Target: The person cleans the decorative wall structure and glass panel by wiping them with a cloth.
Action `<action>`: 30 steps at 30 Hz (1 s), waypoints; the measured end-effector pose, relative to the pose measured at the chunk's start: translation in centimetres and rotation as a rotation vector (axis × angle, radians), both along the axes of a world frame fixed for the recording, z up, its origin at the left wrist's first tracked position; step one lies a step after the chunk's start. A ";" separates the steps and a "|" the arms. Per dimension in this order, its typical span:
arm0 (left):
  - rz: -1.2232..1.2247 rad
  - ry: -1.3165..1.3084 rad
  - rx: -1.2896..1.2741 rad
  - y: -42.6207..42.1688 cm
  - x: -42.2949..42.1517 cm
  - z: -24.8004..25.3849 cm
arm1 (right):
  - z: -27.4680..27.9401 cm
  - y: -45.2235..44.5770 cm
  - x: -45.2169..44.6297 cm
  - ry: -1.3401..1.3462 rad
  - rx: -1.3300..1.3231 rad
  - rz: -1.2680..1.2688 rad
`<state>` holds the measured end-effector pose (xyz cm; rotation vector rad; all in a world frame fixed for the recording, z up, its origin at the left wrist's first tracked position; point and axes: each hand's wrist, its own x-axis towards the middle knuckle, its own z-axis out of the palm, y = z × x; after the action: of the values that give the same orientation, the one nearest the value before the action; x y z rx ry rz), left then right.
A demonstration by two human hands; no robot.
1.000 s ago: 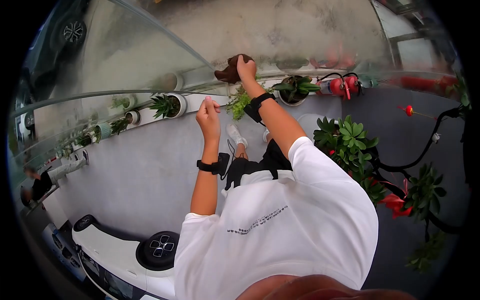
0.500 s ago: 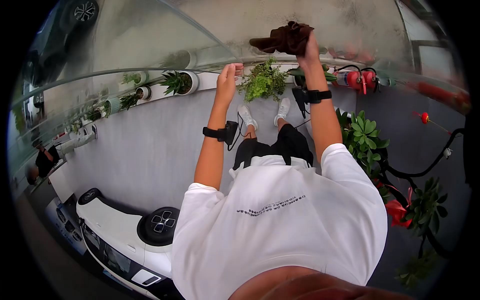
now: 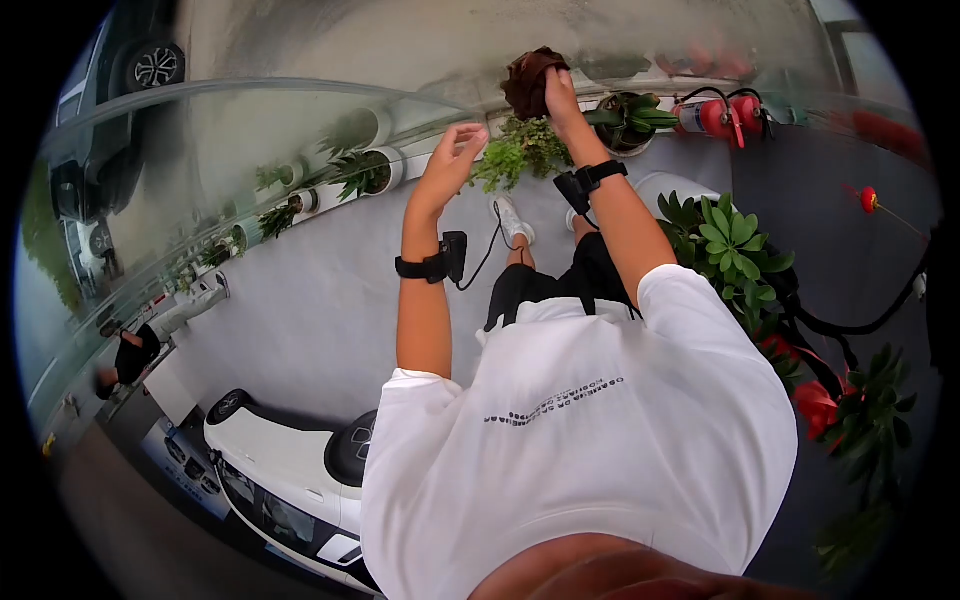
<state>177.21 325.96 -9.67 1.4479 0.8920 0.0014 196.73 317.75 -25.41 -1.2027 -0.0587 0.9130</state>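
My right hand [image 3: 562,98] is closed on a bunched dark brown cloth [image 3: 530,82], which lies against the upright glass pane [image 3: 430,60]. Part of the cloth hangs crumpled to the left of my fingers. My left hand [image 3: 452,165] is raised beside the glass with its fingers stretched out and nothing in it. Between and just below my hands grows a leafy green plant [image 3: 518,152] at the foot of the glass. Its pot is hidden from view.
Potted plants [image 3: 378,172] line the ledge on the left. Fire extinguishers [image 3: 708,118] stand right, near a dark pot [image 3: 628,122]. A leafy plant [image 3: 732,240] is beside my right arm. A white car [image 3: 280,460] and another person [image 3: 135,355] are to the left.
My right hand has moved left and slightly down with the cloth, which is now more bunched. My left hand stays near the glass. The whole view has turned and shifted somewhat.
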 end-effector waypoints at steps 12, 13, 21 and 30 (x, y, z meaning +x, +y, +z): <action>-0.221 0.177 0.563 -6.9 -4.9 0.6 | -1.1 -8.9 15.0 0.140 0.274 -0.822; -0.222 0.173 0.554 -6.8 -4.9 0.3 | -0.3 -11.1 17.2 0.123 0.360 -0.792; -0.075 0.046 0.472 -6.1 -7.0 -2.0 | -1.9 -9.4 16.0 0.095 0.086 -0.625; -0.168 0.095 0.463 -7.0 -6.5 -0.4 | -2.8 6.5 -2.9 0.613 0.075 0.081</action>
<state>170.67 319.01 -10.04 1.9658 0.8797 0.0144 193.79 324.21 -28.20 -0.8158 0.3491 1.3056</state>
